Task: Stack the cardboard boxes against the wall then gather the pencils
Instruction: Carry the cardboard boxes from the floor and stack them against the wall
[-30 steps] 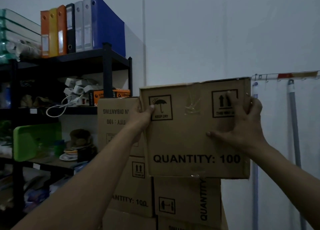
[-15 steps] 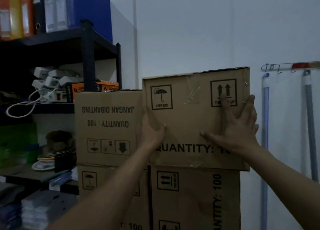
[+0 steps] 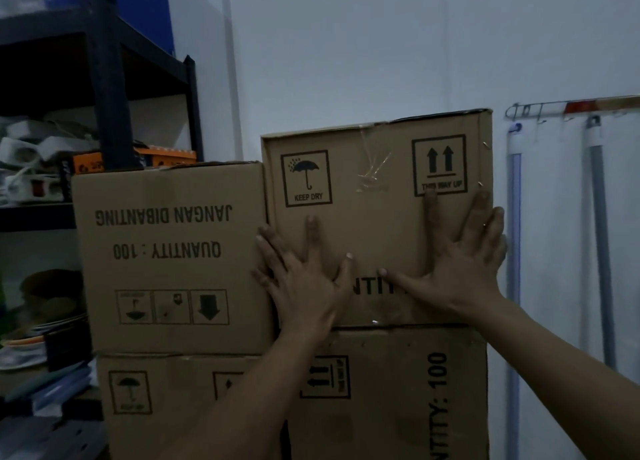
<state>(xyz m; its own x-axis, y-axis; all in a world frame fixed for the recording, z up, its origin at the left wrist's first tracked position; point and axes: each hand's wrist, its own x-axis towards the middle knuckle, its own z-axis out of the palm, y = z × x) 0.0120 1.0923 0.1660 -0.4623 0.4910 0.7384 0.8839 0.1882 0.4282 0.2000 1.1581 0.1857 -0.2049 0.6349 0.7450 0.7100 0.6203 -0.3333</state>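
Brown cardboard box printed KEEP DRY (image 3: 374, 224) sits atop the lower brown box (image 3: 398, 390) by the pale wall (image 3: 346, 61), touching the upside-down box (image 3: 166, 252) beside it. Left hand (image 3: 304, 279) and right hand (image 3: 460, 262) press flat on its front, each grip apart with fingers spread. Stacking seems nearly done; next comes squaring it up, then finding the pencils, none visible.

Dim room, pale wall (image 3: 346, 44), black shelving unit (image 3: 107, 89) (cluttered) at left

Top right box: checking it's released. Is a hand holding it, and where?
Not gripped: left hand and right hand press flat on the top right box, front face.
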